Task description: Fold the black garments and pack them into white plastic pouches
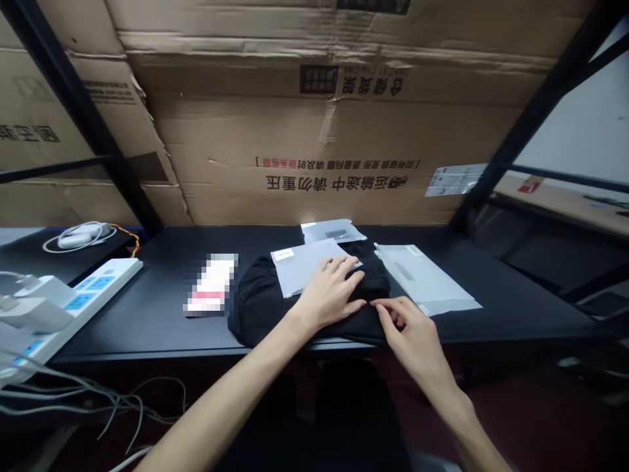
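A black cloth bundle (265, 314), perhaps a folded garment or soft bag, lies at the table's front edge. On top of it rests a translucent white plastic pouch (299, 262) with a small label. My left hand (334, 288) lies over the bundle and the pouch's right corner, fingers spread. At the bundle's right side, my right hand (405, 321) has thumb and index finger pinched together on the black cloth's edge. A second translucent pouch (425, 278) lies just beyond my right hand. Behind the bundle is a third pouch (334, 231).
A phone-like object (212, 285), its screen blurred out, lies left of the bundle. A white power strip (105, 282) with plugs and cables runs along the left. Cardboard (314, 131) walls the back, between black metal posts. A white cable (81, 236) sits coiled at far left.
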